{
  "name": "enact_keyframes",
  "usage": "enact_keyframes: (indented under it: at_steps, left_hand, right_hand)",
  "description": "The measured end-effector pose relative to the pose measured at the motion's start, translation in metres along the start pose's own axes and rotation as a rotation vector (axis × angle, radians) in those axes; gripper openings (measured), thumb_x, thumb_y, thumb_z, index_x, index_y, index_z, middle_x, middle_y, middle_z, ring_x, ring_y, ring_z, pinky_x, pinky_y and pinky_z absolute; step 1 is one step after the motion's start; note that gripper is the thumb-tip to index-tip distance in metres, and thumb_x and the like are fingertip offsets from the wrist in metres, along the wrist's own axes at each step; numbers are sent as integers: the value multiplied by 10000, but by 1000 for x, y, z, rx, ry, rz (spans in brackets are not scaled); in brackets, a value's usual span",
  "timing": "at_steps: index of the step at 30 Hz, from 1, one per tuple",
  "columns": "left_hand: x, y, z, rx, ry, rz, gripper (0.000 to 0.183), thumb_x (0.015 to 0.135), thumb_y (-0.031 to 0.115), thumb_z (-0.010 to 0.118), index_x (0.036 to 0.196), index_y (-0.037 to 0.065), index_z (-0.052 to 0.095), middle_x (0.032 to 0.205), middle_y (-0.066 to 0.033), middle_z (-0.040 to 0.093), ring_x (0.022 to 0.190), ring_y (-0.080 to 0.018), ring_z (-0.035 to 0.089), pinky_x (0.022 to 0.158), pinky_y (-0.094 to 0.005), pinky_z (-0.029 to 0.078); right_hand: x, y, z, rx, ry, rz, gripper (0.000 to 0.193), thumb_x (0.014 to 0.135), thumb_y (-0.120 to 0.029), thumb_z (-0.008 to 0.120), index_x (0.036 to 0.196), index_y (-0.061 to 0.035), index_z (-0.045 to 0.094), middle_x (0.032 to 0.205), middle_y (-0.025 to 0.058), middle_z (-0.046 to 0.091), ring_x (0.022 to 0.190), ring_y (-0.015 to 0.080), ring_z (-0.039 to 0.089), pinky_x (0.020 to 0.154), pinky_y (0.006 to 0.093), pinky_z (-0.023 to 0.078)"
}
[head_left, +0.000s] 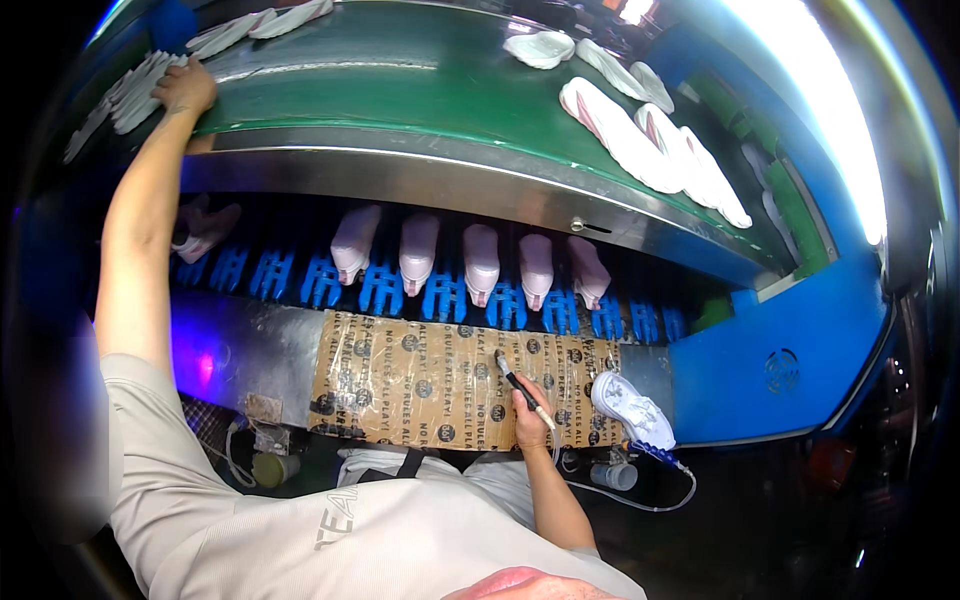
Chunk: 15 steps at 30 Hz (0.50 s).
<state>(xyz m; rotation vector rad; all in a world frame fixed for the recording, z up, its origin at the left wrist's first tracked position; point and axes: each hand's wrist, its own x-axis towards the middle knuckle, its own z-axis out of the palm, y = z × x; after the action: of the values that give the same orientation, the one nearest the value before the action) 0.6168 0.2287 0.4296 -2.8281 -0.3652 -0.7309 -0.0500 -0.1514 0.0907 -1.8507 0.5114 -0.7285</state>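
Note:
At the far left of the upper shelf, my left hand reaches onto a row of white shoe soles, its fingers curled over their ends. My right hand grips a brush with a dark handle and a pale end. The bristles point away from me, over a brown cardboard sheet with printing on it. Beyond the cardboard, several pale pink shoe uppers stand in a row by blue brackets. Right of the brush lies a white sole-shaped piece with a glossy white inside.
More white soles lie on the right of the green belt; others sit at its far left. A metal ledge runs along its front. A blue machine panel closes the right side. Below are a cup and a thin hose.

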Motion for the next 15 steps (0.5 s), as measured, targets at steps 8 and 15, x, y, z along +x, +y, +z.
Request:
enact_keyframes:
  at_steps: [8,15]
  left_hand:
    - [66,-27,73,-220,0,222,612,976,314,525,1542,123,389,1419,-251,550,1323,-438,531,1033,-656,427]
    - [19,-21,27,-299,160,315,561,898,463,684,1322,101,629,1279,-243,639,1200,-441,614,943,-572,516]
  right_hand:
    - [4,-21,-2,-139,-15,5,296,927,-93,673,1195,29,701,940,93,643,775,168,599,729,298,490]
    - [3,-29,-1,-74,-26,42,296,942,-145,680,1184,24,703,1009,147,688,877,242,646,804,340,510]
